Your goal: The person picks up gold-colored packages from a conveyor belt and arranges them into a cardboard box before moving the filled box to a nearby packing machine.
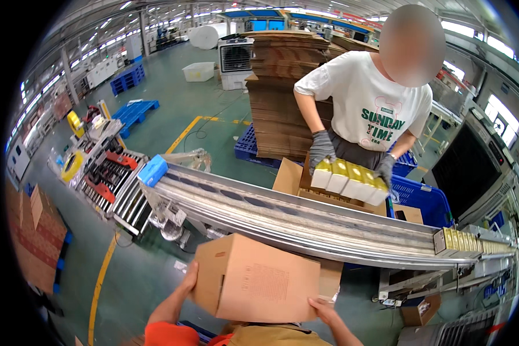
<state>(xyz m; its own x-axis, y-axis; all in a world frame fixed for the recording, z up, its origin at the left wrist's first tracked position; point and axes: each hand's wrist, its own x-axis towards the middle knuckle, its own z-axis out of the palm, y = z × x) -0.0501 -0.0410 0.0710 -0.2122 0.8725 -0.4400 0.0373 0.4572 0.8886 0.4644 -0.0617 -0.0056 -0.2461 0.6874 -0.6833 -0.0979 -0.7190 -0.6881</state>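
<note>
I hold a brown cardboard box in front of me, tilted, below a long metal conveyor. My left hand grips its left side and my right hand holds its lower right corner. Across the conveyor a person in a white T-shirt and grey gloves lifts a row of yellow-and-white packs over an open carton. More yellow packs lie in a line on the conveyor's right end.
A tall stack of flat cardboard stands behind the person. Blue pallets lie on the green floor. A roller section with tape rolls is at left, and a blue crate at right.
</note>
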